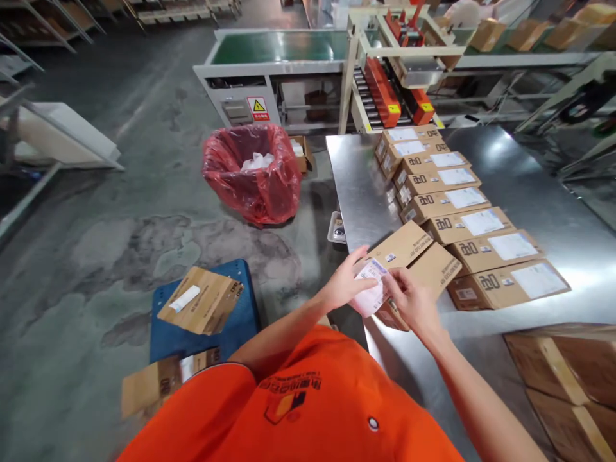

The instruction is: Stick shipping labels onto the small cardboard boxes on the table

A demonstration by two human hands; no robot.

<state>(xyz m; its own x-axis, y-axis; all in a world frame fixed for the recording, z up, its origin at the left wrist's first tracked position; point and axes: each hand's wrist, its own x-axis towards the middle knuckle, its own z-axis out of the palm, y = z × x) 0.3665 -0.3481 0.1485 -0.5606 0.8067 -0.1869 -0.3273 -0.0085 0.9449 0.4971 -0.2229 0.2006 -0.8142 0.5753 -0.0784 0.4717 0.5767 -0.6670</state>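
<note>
My left hand [345,282] holds the left side of a white printed label sheet [369,289], thumb over its face. The fingertips of my right hand [408,298] pinch the sheet's right edge. Right behind the sheet, two brown cardboard boxes, a rear one [402,242] and a nearer one [436,269], lie side by side at the table's left edge. A row of several brown boxes [484,222] with white labels on top runs back along the metal table [353,173].
Left of the table stands a bin lined with a red bag [253,186]. Cartons lie on and by a blue platform [161,333]. An orange-sided roller machine [385,96] and a green conveyor [283,48] are behind. Large taped cartons [572,378] sit at the lower right.
</note>
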